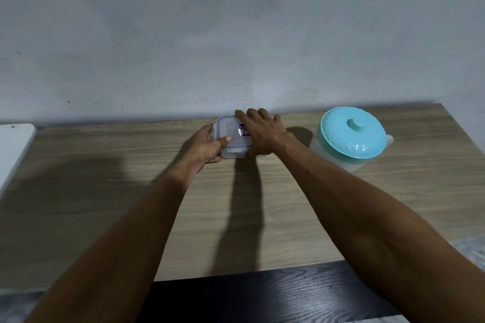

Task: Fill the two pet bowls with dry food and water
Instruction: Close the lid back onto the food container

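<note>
A clear plastic food container (228, 136) with a snap-on lid and a small blue sticker sits on the wooden table (105, 191) near the wall. My left hand (207, 147) grips its left side, thumb lying on the lid. My right hand (262, 131) covers the right part of the lid, fingers spread over the top and thumb curled down the near right edge. A translucent water jug with a turquoise lid (353, 134) stands to the right, apart from both hands. The container's contents are hidden. No pet bowls are in view.
A grey wall rises right behind the table. A white surface (13, 147) sits at the far left edge. Below the table's near edge lies a dark wood-grain surface (262, 296).
</note>
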`<state>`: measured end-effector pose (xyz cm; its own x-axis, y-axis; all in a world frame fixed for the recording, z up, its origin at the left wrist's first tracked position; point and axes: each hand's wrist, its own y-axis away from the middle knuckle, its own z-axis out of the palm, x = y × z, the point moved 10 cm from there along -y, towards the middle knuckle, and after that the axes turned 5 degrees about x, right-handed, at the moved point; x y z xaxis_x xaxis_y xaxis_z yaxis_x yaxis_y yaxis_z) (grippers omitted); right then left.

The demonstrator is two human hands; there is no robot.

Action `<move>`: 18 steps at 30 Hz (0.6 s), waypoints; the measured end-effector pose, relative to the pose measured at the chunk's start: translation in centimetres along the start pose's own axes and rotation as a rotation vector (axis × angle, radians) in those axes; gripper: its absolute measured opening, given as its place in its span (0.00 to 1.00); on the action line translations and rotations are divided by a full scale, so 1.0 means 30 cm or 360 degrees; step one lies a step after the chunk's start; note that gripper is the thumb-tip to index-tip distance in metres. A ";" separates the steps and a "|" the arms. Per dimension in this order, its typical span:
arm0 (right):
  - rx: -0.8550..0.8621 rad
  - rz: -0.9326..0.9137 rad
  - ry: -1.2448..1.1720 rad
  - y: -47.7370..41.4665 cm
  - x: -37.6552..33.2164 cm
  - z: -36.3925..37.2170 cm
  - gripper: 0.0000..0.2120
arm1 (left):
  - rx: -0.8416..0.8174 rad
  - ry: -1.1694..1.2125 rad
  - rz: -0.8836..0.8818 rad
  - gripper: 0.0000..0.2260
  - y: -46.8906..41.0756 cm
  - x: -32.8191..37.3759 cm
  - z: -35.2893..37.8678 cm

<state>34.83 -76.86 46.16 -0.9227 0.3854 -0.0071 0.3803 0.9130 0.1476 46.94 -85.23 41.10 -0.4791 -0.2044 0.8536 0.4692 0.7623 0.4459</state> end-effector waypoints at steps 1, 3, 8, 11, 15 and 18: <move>0.0012 -0.0003 0.0005 0.000 -0.001 -0.001 0.59 | 0.0002 -0.0002 -0.0002 0.27 0.001 0.001 -0.001; 0.0005 -0.0009 0.0006 -0.003 -0.002 0.000 0.59 | 0.0000 -0.0003 -0.0010 0.27 0.002 -0.002 -0.001; -0.0049 -0.0021 0.0014 -0.018 -0.011 0.000 0.58 | 0.0019 0.0006 -0.0022 0.28 0.010 -0.003 0.000; -0.0119 -0.0033 0.0000 -0.031 -0.015 0.002 0.59 | 0.0015 0.0006 -0.0019 0.27 0.020 0.004 0.001; -0.0190 0.0019 -0.0175 -0.009 -0.001 0.023 0.64 | 0.0026 -0.0038 -0.0030 0.26 0.025 0.007 -0.007; 0.0061 0.0350 -0.0813 0.051 0.050 0.022 0.55 | 0.0023 -0.0024 0.0001 0.25 0.039 0.015 -0.004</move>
<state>34.08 -74.80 45.72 -0.6771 0.5745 -0.4599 0.5714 0.8042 0.1634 47.35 -84.51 42.04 -0.4900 -0.1948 0.8497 0.4588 0.7712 0.4414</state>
